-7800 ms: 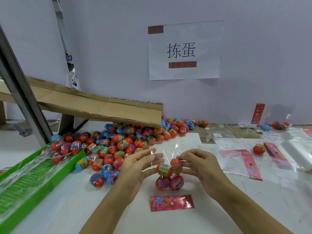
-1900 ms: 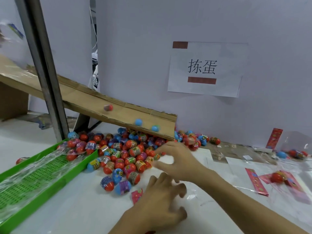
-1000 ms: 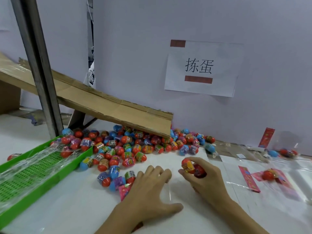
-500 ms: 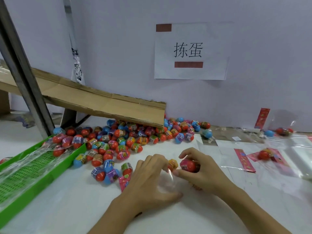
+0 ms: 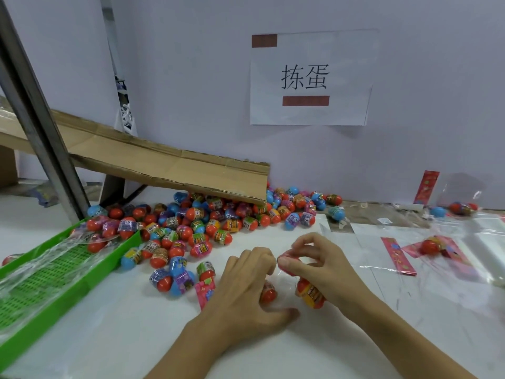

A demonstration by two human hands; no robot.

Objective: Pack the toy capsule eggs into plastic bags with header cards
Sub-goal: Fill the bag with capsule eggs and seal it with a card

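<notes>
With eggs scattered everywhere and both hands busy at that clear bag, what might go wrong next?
1. The egg pinched in the right hand might slip at the mouth of the clear plastic bag, since the film looks limp.
2. The left hand only presses the bag down, so the orange-capped egg inside may roll back out.
3. The loose pile of red and blue capsule eggs lies close by; a nudge could scatter it.
</notes>
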